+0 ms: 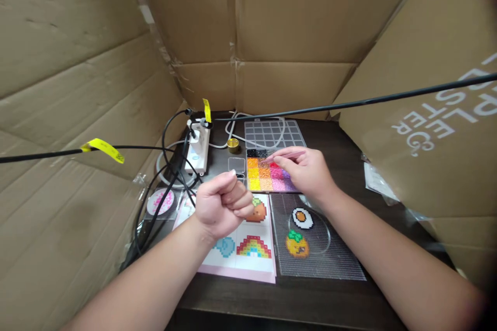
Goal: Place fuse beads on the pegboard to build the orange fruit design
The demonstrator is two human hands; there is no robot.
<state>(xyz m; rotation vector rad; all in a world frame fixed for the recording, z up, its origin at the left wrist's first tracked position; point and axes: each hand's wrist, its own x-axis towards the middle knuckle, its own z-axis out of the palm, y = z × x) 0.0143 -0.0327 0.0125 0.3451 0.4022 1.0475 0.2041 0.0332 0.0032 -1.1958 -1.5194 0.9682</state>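
My right hand (312,173) pinches a pair of pink tweezers (289,155), their tips pointing left over the bead box (254,173). Small beads in yellow, orange, red, pink, brown and black fill the box's compartments. Above the printed pattern sheet (254,269) my left hand (223,204) is closed in a fist; whatever it holds, if anything, is hidden. A rainbow pattern shows on the sheet. To its right lies a clear pegboard (330,264) bearing a fried-egg bead figure (302,218) and an orange fruit-shaped bead figure (297,244) with green leaves.
A clear compartment lid (272,133) lies behind the beads, near a small gold tin (233,145). At left are a white power strip (197,152), tangled black cables (171,160) and a round pink-and-white piece (160,201). Cardboard walls (295,15) enclose the dark table (330,302).
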